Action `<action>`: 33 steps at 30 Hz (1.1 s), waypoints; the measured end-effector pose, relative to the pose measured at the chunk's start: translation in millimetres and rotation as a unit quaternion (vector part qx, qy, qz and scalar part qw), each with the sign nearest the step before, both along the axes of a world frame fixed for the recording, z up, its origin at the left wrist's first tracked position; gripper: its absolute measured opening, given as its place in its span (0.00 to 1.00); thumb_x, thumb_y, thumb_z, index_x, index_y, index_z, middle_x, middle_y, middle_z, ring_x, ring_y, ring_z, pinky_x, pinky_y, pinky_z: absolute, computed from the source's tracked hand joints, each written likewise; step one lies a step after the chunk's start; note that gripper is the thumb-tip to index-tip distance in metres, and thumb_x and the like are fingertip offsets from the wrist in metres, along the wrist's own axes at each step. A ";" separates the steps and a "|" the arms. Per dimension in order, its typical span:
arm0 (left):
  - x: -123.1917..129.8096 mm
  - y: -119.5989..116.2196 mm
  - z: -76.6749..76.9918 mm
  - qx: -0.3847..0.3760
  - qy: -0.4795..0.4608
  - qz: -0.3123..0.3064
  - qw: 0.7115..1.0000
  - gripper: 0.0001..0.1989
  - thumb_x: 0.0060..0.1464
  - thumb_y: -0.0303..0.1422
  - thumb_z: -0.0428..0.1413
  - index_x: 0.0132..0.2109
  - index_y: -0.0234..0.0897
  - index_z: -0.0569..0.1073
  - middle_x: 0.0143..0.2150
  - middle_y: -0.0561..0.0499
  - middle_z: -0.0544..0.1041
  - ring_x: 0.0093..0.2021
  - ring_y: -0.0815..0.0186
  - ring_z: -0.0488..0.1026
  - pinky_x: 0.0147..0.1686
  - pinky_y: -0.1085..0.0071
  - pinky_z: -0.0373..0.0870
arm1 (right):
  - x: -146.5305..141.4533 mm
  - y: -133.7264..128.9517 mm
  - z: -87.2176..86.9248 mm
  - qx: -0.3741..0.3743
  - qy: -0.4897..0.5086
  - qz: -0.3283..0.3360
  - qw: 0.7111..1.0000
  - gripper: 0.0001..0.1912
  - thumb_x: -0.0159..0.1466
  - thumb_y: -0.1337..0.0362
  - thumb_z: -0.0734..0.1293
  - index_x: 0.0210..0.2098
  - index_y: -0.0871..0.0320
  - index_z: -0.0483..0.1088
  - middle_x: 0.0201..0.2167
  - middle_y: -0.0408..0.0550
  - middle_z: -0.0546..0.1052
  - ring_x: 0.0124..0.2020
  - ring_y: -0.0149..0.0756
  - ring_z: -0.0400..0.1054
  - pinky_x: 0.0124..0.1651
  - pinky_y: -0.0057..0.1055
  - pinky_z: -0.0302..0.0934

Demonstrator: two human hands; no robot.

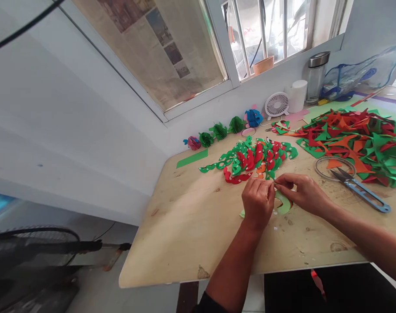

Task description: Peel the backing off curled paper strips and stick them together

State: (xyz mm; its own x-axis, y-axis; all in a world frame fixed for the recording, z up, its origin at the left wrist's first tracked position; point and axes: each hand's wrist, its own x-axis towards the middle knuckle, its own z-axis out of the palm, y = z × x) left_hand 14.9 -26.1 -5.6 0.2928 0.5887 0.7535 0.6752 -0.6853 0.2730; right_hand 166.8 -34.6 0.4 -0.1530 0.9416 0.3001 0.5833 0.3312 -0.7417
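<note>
Just in front of a pile of cut paper shapes, my two hands meet over the wooden table. My left hand (258, 202) is closed, its fingers curled around a light green curved paper piece (284, 204) that shows between the hands. With thumb and forefinger pinched, my right hand (300, 191) touches the same spot; whatever small thing is between those fingertips is too small to name. The green and red paper shapes (250, 158), many with small white squares on them, lie directly beyond my fingers.
Blue scissors (364, 191) and a tape ring (335, 167) lie at the right, beside a large heap of paper scraps (364, 139). A green strip (192, 158), paper ornaments (218, 131), a small white fan (276, 104) and a glass bottle (316, 78) line the wall.
</note>
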 end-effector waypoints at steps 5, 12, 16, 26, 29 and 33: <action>0.8 0.3 -0.5 -0.001 -0.013 -0.006 1.000 0.06 0.55 0.27 0.51 0.34 0.34 0.74 0.30 0.49 0.76 0.33 0.65 0.70 0.37 0.69 0.69 | 0.4 0.0 1.0 -0.013 0.008 0.008 1.000 0.10 0.60 0.61 0.61 0.28 0.59 0.70 0.20 0.42 0.69 0.23 0.30 0.60 0.27 0.27 0.56; 0.0 1.4 -1.3 -0.034 -0.032 -0.008 0.999 0.06 0.56 0.28 0.52 0.35 0.35 0.74 0.31 0.48 0.76 0.34 0.65 0.71 0.38 0.68 0.70 | 1.7 1.2 1.3 -0.051 0.025 0.002 0.998 0.12 0.60 0.58 0.61 0.28 0.59 0.70 0.19 0.42 0.69 0.22 0.30 0.59 0.27 0.27 0.56; -1.8 2.1 -0.7 -0.043 -0.029 -0.026 0.998 0.06 0.56 0.29 0.52 0.38 0.35 0.74 0.33 0.48 0.77 0.35 0.65 0.72 0.39 0.67 0.70 | 4.4 3.3 -1.3 -0.054 0.018 0.007 0.998 0.13 0.60 0.57 0.61 0.26 0.58 0.70 0.18 0.41 0.68 0.21 0.30 0.59 0.25 0.26 0.56; -4.3 3.7 -2.6 -0.048 -0.003 -0.029 0.998 0.08 0.58 0.30 0.51 0.36 0.35 0.74 0.31 0.49 0.76 0.33 0.66 0.71 0.36 0.69 0.68 | 5.6 4.4 -5.2 -0.069 0.011 0.013 0.997 0.13 0.61 0.57 0.61 0.28 0.59 0.71 0.20 0.41 0.67 0.23 0.30 0.58 0.27 0.27 0.55; -4.2 3.8 -2.2 -0.046 0.005 -0.026 0.999 0.09 0.59 0.30 0.49 0.36 0.34 0.74 0.31 0.49 0.76 0.33 0.66 0.70 0.36 0.69 0.67 | 5.2 4.1 -4.8 -0.071 0.014 0.018 0.997 0.13 0.61 0.57 0.61 0.28 0.59 0.70 0.20 0.41 0.66 0.23 0.30 0.57 0.27 0.26 0.55; -3.5 3.3 -1.1 -0.048 0.009 -0.020 0.999 0.09 0.59 0.30 0.49 0.36 0.34 0.73 0.31 0.49 0.75 0.33 0.66 0.69 0.35 0.70 0.67 | 5.0 4.1 -6.0 -0.058 0.017 0.022 0.998 0.13 0.61 0.57 0.61 0.28 0.59 0.71 0.20 0.41 0.68 0.23 0.30 0.58 0.27 0.26 0.55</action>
State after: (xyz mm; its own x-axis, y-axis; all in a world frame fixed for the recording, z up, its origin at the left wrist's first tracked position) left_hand 11.4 -22.9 -6.6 0.3299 0.6453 0.6890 0.6533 -0.6830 0.3267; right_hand 171.8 -30.5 -5.6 -0.1872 0.9629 0.1945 0.5444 0.2665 -0.7954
